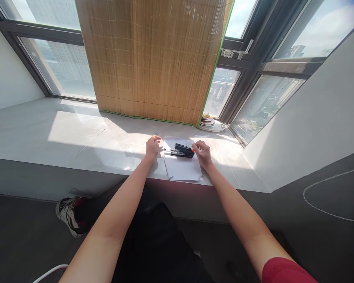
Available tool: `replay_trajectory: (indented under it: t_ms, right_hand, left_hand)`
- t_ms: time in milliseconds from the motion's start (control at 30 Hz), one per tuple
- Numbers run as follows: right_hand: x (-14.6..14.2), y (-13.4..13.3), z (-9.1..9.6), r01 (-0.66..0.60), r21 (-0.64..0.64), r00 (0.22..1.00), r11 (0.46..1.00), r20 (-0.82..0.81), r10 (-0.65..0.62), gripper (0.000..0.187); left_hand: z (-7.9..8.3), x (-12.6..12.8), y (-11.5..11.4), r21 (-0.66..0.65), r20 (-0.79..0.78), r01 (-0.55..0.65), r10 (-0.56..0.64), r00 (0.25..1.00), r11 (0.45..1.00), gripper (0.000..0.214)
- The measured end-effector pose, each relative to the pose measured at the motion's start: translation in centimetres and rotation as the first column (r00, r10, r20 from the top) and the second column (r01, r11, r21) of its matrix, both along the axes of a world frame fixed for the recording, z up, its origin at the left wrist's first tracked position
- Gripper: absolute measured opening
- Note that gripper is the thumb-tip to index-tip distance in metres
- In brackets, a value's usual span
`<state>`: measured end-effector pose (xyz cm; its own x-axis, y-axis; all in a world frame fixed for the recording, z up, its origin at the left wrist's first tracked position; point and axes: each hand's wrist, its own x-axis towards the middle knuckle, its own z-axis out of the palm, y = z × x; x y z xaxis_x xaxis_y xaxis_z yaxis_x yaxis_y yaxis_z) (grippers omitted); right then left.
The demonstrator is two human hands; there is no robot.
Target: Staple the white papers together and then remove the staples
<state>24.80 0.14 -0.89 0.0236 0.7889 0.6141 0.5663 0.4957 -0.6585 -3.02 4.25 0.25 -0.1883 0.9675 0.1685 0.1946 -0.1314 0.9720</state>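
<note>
Evidently see one white paper point(183, 171), possibly layered, flat on the sill point(85, 151); judge light, soft, easily creased. Count at least two slim black items point(181, 154) on it; expect light, stiff, smooth handling, best pinched mid-length. Notice two hands: right grip point(202, 152) at the paper's right edge, left grip point(153, 147) just left of it. Cannot tell whether grasping anything with either. Beyond the paper, spot one bamboo blind point(156, 59) and, more rightward, one plate stack point(207, 122).
</note>
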Motion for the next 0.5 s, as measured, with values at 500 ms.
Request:
replay_trajectory:
  t_ms: [500]
  right_hand:
    - [-1.9,-1.6,-0.1,-0.102,0.438,0.932,0.893,0.356,-0.068,0.026]
  left_hand:
    - [2.0,2.5,-1.4,-0.274,0.839,0.397,0.016,0.544,0.876,0.040]
